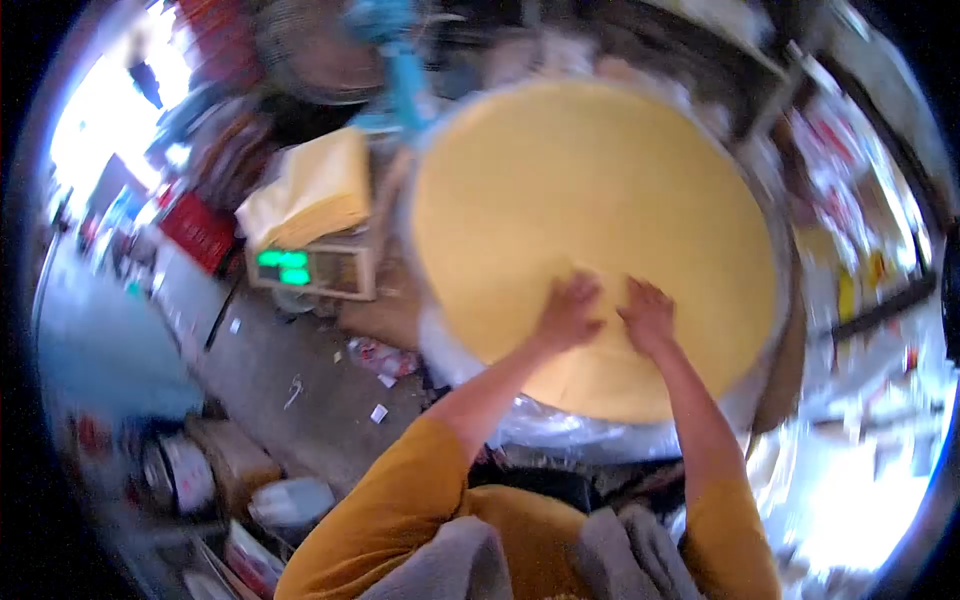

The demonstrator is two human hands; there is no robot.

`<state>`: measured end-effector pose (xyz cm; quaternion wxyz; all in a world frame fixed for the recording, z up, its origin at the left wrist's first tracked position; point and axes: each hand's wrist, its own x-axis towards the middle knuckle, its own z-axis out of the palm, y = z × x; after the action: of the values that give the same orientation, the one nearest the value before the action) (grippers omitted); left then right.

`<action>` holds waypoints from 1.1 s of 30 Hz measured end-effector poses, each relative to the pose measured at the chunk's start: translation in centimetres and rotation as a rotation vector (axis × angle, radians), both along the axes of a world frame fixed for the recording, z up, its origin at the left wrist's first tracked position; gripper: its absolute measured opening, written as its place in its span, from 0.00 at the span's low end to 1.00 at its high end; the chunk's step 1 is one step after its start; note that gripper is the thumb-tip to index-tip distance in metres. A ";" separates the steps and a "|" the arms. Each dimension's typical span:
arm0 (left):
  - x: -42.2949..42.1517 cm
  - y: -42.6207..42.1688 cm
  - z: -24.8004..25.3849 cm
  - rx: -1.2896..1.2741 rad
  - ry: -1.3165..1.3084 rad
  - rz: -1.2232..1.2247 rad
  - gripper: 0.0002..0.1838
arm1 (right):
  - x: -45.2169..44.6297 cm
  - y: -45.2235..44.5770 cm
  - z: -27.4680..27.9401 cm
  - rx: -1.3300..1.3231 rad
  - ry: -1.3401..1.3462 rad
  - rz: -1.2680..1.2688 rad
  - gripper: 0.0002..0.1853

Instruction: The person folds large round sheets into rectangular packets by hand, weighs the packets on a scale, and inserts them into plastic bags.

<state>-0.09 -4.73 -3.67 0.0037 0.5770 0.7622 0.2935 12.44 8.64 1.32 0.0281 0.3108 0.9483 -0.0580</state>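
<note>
A large round yellow sheet (590, 190) lies flat in front of me, over clear plastic (560, 428) that shows at its near edge. Both my hands rest on or just above the sheet's near half, a small gap between them. My left hand (571, 312) has its fingers apart and holds nothing I can see. The fingers of my right hand (648, 314) are spread too, with nothing visible in them. Motion blur softens both hands.
Folded yellow sheets (325, 190) sit on a scale (355, 268) with a green display, left of the round sheet. A blue stand (402, 80) rises behind. A red box (197, 232) is farther left. Litter and a plastic bag (382, 357) lie on the floor.
</note>
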 end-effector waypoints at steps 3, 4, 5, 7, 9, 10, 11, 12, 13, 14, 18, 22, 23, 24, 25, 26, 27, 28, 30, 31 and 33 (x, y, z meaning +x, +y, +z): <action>0.9 -3.4 2.0 0.074 -0.141 0.157 0.36 | 0.7 -0.3 1.3 0.053 -0.036 -0.056 0.33; 1.4 -5.3 2.4 0.138 -0.170 0.198 0.34 | 1.9 0.8 0.3 -0.091 -0.048 -0.019 0.28; 2.4 -7.3 2.2 0.340 -0.248 0.204 0.34 | 2.5 1.5 -0.5 -0.235 -0.066 0.009 0.24; 3.7 -10.9 3.3 0.338 -0.296 0.238 0.34 | 3.1 -1.5 3.0 -0.603 0.103 -0.097 0.17; 4.5 -13.8 4.1 0.368 -0.231 0.228 0.34 | 2.3 -2.6 5.3 -0.525 0.056 -0.036 0.15; 4.5 -14.6 5.8 0.332 -0.146 0.221 0.35 | 1.9 -3.4 6.5 -0.490 0.031 -0.009 0.15; 4.2 -15.3 7.9 0.293 -0.063 0.211 0.35 | 1.4 -4.6 8.1 -0.438 0.061 0.043 0.16; 3.6 -15.8 9.5 0.253 0.021 0.200 0.36 | 0.3 -6.4 10.6 -0.385 0.093 0.094 0.17; 2.8 -15.9 10.5 0.340 -0.014 0.256 0.37 | -0.9 -8.1 12.9 -0.332 0.125 0.144 0.19; 2.0 -15.8 11.3 0.431 -0.049 0.313 0.38 | -1.9 -9.7 14.8 -0.223 0.145 0.182 0.17; -0.6 -16.5 11.7 0.668 -0.545 0.524 0.47 | -5.3 -12.5 19.4 -0.201 0.457 0.178 0.17; -1.0 -18.1 13.0 0.741 -0.321 0.558 0.51 | -7.1 -15.3 21.1 -0.192 0.482 0.256 0.17; -0.9 -19.1 14.6 0.749 -0.126 0.583 0.50 | -7.5 -15.7 21.2 -0.092 0.453 0.333 0.16; -1.3 -20.0 15.5 0.579 0.232 0.622 0.47 | -7.9 -16.1 21.4 0.008 0.421 0.409 0.14; -1.5 -20.8 17.4 0.482 0.235 0.601 0.45 | -8.3 -16.8 21.8 0.072 0.369 0.473 0.13; -1.5 -21.6 19.8 0.385 0.238 0.580 0.44 | -8.8 -17.6 22.5 0.137 0.315 0.536 0.11; -1.9 -22.0 21.4 0.288 0.240 0.558 0.42 | -9.3 -18.3 23.1 0.202 0.262 0.599 0.09; -2.7 -21.9 22.2 0.278 0.301 0.506 0.33 | -9.9 -18.8 23.6 0.275 0.218 0.672 0.08; -6.0 -21.1 21.8 0.004 -0.012 0.333 0.27 | -10.9 -19.4 24.4 0.419 0.125 0.811 0.06; -7.4 -20.7 20.7 -0.133 -0.166 0.241 0.24 | -11.2 -19.3 24.8 0.468 0.281 0.811 0.08; -10.4 -21.7 20.6 0.229 -0.175 0.340 0.14 | -11.3 -18.8 25.8 0.569 0.596 0.800 0.12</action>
<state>-10.47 -26.44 16.92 -0.0453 0.4093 0.8070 0.4233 1.15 -10.15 27.10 -0.3052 -0.1067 0.9374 0.1296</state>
